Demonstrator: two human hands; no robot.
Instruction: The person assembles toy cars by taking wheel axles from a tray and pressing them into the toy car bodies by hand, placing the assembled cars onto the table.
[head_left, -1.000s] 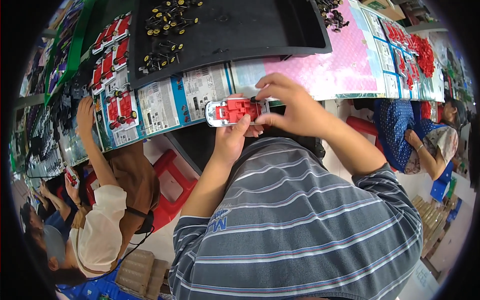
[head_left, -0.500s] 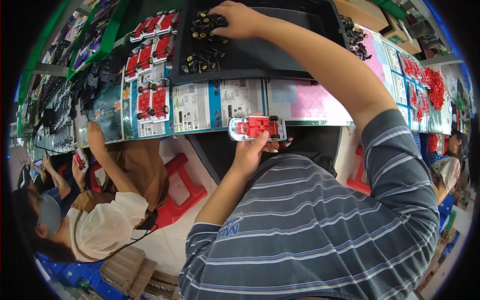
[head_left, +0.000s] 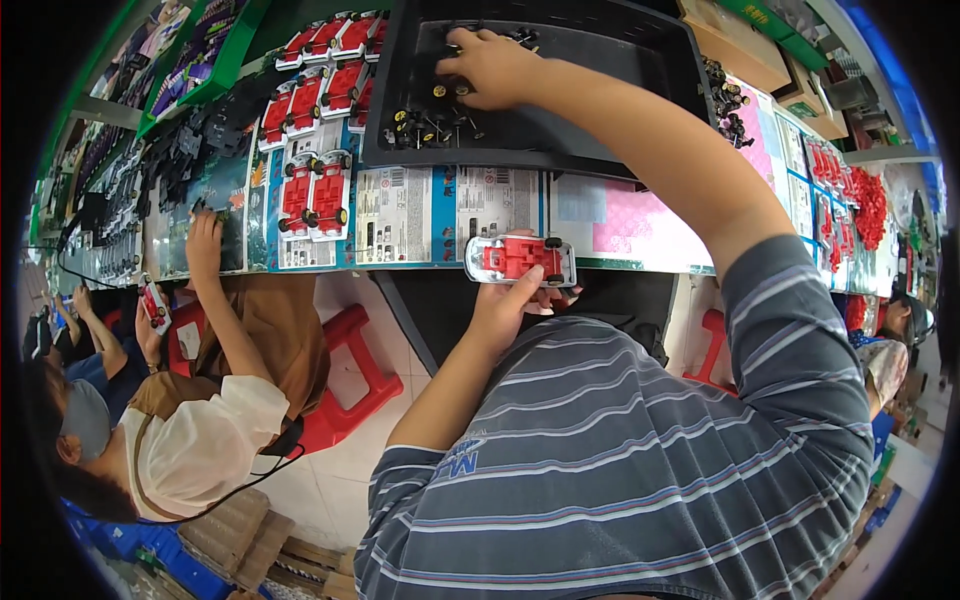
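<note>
My left hand (head_left: 505, 312) grips a toy car (head_left: 505, 258) upside down just off the table's front edge. Its red underside faces up, with a white body around it and a pair of black wheels at the right end. My right hand (head_left: 497, 70) reaches into a black tray (head_left: 590, 163), its fingers apart among small wheel-and-axle pieces (head_left: 425, 130) with black tyres and yellow hubs. Whether a fingertip touches one is hard to make out. Left of the tray, several upturned red-and-white toy cars (head_left: 330, 195) stand in rows on the table.
More wheel pieces (head_left: 735, 110) lie right of the tray. A co-worker (head_left: 200, 440) sits at the left with a toy car in one hand, beside black parts (head_left: 185, 150) on the table. A red stool (head_left: 355, 375) stands between us. Red parts (head_left: 868, 205) lie at the far right.
My right hand has moved slightly right and toward me within the tray, and its fingers have spread. The left hand still holds the car. The whole view has shifted a little.
</note>
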